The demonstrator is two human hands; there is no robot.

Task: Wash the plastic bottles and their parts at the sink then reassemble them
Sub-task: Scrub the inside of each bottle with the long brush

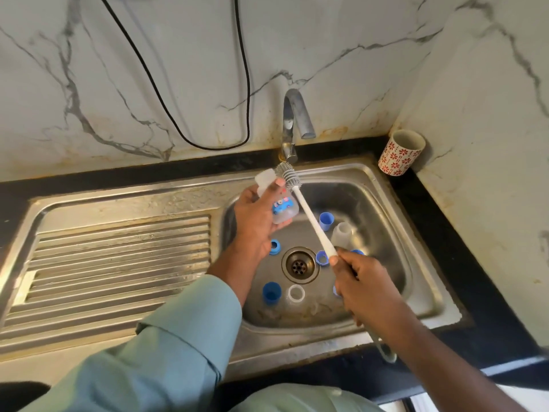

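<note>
From the head camera, looking down into a stainless steel sink basin [386, 203] with a round drain [300, 264] at its centre, which serves as the reference for everything else.

Up and left of the drain, the left hand [255, 221] grasps a small clear plastic bottle with a blue cartoon print [282, 208], fingers and thumb curled round its body, tilting it so one end points up and left toward the wall.

Right of the drain, the right hand [362, 283] is clenched round the handle of a long white bottle brush with grey bristles [309, 215]. The shaft runs up and left from the fist, crossing in front of the bottle, and the bristle head sits just beside the bottle's upper edge, under the base of the chrome tap [292, 123] behind the drain.

Around the drain lie loose parts:
- a blue ring [274, 246] just left
- another blue ring [321, 258] just right
- a blue cap [271, 292] below left
- a white ring [296, 293] just below
- a blue cup-shaped cap [325, 221] above right
- a clear plastic bottle body [341, 233] beside it

Far up and right of the drain, a white mug with red flower pattern [401, 153] stands in the black counter's corner. Left of the drain stretches the ribbed draining board [118, 263].
</note>
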